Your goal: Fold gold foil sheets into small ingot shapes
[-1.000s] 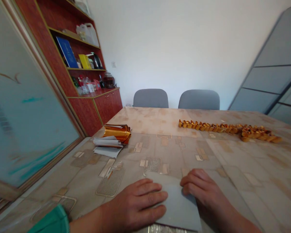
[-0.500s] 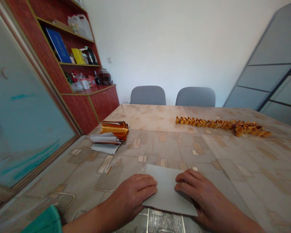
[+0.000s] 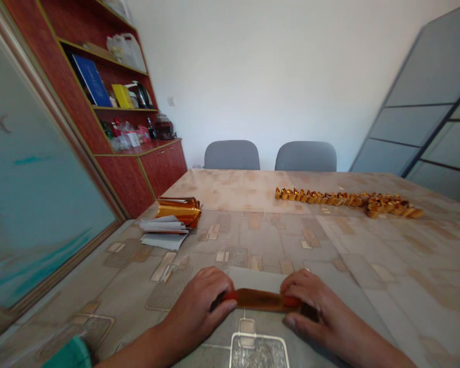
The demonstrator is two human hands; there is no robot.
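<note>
Left hand: my left hand (image 3: 197, 301) is curled, fingers and thumb pinching the left end of the roll.
Right hand: my right hand (image 3: 317, 305) is curled the same way, its fingers (image 3: 304, 281) wrapped over the right end, pinching it.
Roll: a foil roll (image 3: 266, 300), brown-gold with red at both ends, lies flat and crosswise between my hands, right in front of me.
Under the roll: a grey sheet (image 3: 253, 279) stretches away from the roll's far side, and the roll sits along its near edge.
Table: a patterned cloth (image 3: 383, 271) covers it, with a tile-like print showing just past my wrists.
Left of my hands: white papers (image 3: 163, 232) sit in a loose stack, touching a pile of curled gold foil (image 3: 178, 210) at its far end.
Far side: gold ingots (image 3: 345, 202) run in a long line, bunching up at the right end, well apart from my hands.
Sleeve: a green cuff (image 3: 71, 355) shows at the bottom left, on my left arm.
Around the table: two grey chairs (image 3: 232, 156) stand at the far edge, a red cabinet (image 3: 138, 176) holds bottles and a kettle, and a glass door (image 3: 34, 179) fills the left.
In the way: nothing lies between my hands and the roll.
</note>
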